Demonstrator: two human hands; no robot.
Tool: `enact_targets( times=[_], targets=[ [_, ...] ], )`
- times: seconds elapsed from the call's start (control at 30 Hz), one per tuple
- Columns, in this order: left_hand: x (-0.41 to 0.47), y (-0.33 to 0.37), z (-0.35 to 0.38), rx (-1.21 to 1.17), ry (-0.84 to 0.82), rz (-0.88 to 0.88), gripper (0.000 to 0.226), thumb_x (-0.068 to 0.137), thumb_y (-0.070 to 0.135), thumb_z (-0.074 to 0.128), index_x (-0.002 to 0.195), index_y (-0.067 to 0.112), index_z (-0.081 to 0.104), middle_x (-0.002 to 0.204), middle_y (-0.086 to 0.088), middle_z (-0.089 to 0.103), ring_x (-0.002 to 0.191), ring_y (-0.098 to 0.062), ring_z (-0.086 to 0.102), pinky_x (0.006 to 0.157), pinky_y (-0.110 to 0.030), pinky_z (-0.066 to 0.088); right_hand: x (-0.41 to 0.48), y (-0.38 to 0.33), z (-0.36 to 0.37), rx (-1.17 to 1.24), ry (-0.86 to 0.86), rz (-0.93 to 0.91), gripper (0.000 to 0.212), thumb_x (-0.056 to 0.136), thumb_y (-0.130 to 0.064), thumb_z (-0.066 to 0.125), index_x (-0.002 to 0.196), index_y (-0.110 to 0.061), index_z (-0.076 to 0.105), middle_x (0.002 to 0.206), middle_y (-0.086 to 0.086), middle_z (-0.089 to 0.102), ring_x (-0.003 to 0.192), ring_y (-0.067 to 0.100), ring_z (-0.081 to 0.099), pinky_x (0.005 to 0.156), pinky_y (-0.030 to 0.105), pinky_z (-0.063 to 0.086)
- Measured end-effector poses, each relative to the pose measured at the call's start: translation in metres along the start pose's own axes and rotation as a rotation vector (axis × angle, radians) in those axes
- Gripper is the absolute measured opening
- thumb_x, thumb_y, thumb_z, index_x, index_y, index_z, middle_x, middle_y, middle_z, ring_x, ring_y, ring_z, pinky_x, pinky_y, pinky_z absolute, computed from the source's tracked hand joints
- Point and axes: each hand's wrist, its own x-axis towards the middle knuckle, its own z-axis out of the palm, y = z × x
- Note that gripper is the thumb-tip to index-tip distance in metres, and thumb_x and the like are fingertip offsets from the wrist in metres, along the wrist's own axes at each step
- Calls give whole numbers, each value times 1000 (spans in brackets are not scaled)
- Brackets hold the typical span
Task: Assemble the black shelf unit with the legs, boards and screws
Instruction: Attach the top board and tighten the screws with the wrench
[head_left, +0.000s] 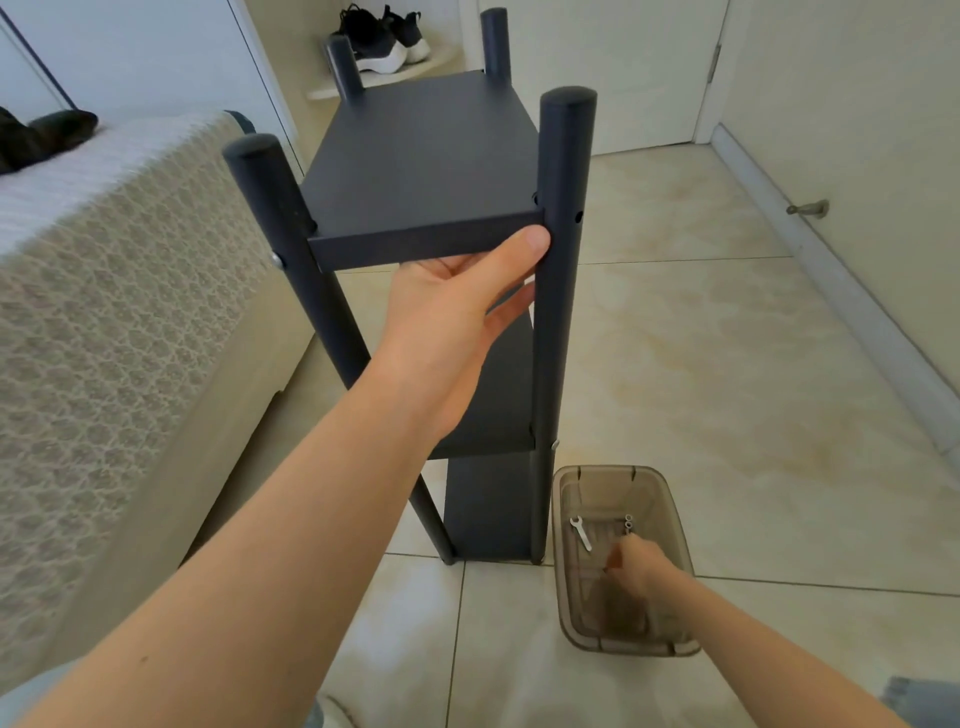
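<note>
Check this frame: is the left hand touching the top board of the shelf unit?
Touching. The head view shows the left hand gripping the near edge of the top board, thumb lying across its front face and fingers curled underneath, with no gap visible.

The floor (701, 364) is laid with pale glossy tiles, cream with faint brownish marbling and thin dark grout lines. The black shelf unit (488, 499) stands upright on it near the middle of the view, its leg feet resting on the tiles. Just beside the unit, at about five o'clock from its base, a translucent brown plastic bin (566, 519) sits on the floor. At nine o'clock a bed (130, 291) with a patterned beige cover stands on the same tiles. Toward twelve o'clock a low curved white shelf (384, 78) carries a pair of black sneakers (387, 39) with white soles.
</note>
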Motion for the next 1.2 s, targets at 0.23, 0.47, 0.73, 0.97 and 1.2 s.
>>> enact_targets(
  times=[0.23, 0.47, 0.73, 0.97, 1.2],
  targets=[
    [-1, 1, -3, -9, -6, 10, 23, 96, 7, 62, 118, 7, 67, 123, -12, 70, 119, -27, 66, 105, -43, 51, 18, 7, 12, -186, -26, 4, 32, 102, -13, 44, 131, -3, 52, 136, 14, 57, 124, 28, 56, 95, 28, 46],
    [-5, -1, -7, -37, -31, 13, 16, 98, 8, 58, 110, 13, 68, 126, -10, 69, 122, -26, 64, 106, -40, 50, 31, 5, 19, -285, 45, -64, 36, 100, -1, 39, 134, -4, 51, 137, 16, 52, 123, 28, 56, 103, 32, 46],
    [-3, -4, -4, -32, -35, 13, 17, 98, 8, 58, 110, 13, 69, 121, -7, 71, 122, -24, 64, 105, -39, 51, 37, 6, 21, -566, 141, -127, 41, 100, -1, 42, 139, -8, 50, 151, 13, 32, 132, 30, 42, 99, 38, 49],
    [0, -4, -5, -30, -23, 7, 19, 98, 9, 59, 115, 10, 68, 124, -9, 70, 123, -26, 63, 107, -41, 49, 37, -5, 16, -562, 171, -129, 42, 98, -4, 42, 139, -12, 41, 142, 7, 49, 131, 25, 47, 93, 37, 48],
    [0, -6, -6, -5, 25, -6, 34, 94, 10, 63, 127, 4, 64, 126, -12, 70, 120, -26, 65, 107, -45, 49, 30, -27, -9, -610, 144, -178, 34, 97, -14, 52, 131, -16, 50, 123, 4, 63, 110, 24, 62, 84, 34, 45]
  ],
)
